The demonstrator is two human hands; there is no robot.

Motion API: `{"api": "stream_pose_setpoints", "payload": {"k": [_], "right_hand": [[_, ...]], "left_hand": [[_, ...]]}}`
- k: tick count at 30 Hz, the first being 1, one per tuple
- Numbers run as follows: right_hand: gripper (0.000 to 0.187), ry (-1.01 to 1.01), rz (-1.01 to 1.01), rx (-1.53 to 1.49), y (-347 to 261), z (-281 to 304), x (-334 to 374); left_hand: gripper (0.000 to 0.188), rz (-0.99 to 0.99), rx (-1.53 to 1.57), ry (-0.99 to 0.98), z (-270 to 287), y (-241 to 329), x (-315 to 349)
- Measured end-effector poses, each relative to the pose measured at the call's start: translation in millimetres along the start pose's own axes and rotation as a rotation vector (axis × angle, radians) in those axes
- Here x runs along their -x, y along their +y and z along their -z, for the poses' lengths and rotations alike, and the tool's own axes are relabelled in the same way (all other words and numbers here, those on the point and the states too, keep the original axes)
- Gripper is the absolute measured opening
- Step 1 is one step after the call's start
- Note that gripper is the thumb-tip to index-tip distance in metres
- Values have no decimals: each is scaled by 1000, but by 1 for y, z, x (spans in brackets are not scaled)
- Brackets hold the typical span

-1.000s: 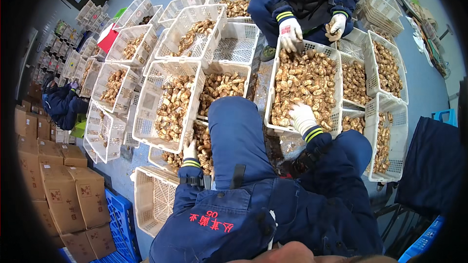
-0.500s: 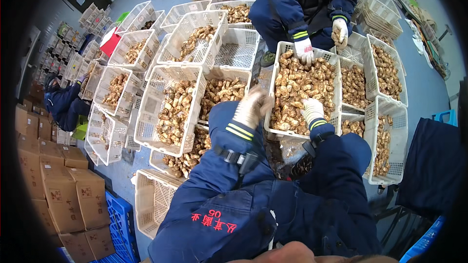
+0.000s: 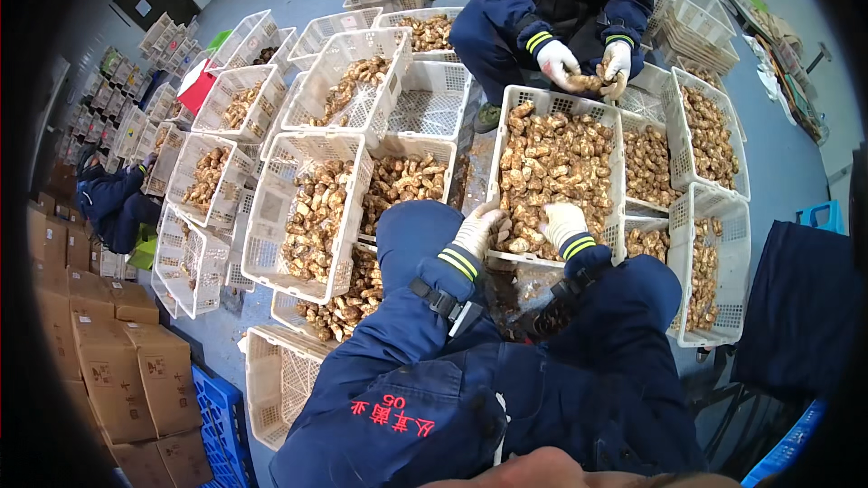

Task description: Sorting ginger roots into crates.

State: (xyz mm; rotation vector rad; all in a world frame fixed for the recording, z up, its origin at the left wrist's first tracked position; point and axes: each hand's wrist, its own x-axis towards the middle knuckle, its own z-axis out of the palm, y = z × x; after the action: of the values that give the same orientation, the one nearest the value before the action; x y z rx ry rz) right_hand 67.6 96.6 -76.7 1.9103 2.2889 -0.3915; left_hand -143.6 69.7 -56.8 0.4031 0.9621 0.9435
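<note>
Stubby brown-and-cream mushrooms (image 3: 556, 158), piled in the white perforated plastic crate (image 3: 618, 172) right of centre, are probably light, firm and bruisable, so grasp mid-body; the white-gloved left hand (image 3: 477, 229) and white-gloved right hand (image 3: 563, 222) have curled fingers at the crate's near end, any grip indeterminable.

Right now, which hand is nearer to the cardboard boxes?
Left. The left hand is right of the boxes, at the near-left corner of a crate; the right hand is farther right, over it.

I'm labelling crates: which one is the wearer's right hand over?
The well-filled white crate between the wearer and the facing co-worker; only it has the right hand over its mushrooms.
</note>
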Motion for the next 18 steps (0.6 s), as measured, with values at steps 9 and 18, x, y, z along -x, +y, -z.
{"api": "stream_pose_setpoints", "payload": {"k": [9,18], "right_hand": [[33,109,-59,-144,8,-19,21],[38,117,85,-808,-18,23,11]], "left_hand": [[63,39,-50,22,2,2,7],[58,254,214,-30,-7,11,18]]}}
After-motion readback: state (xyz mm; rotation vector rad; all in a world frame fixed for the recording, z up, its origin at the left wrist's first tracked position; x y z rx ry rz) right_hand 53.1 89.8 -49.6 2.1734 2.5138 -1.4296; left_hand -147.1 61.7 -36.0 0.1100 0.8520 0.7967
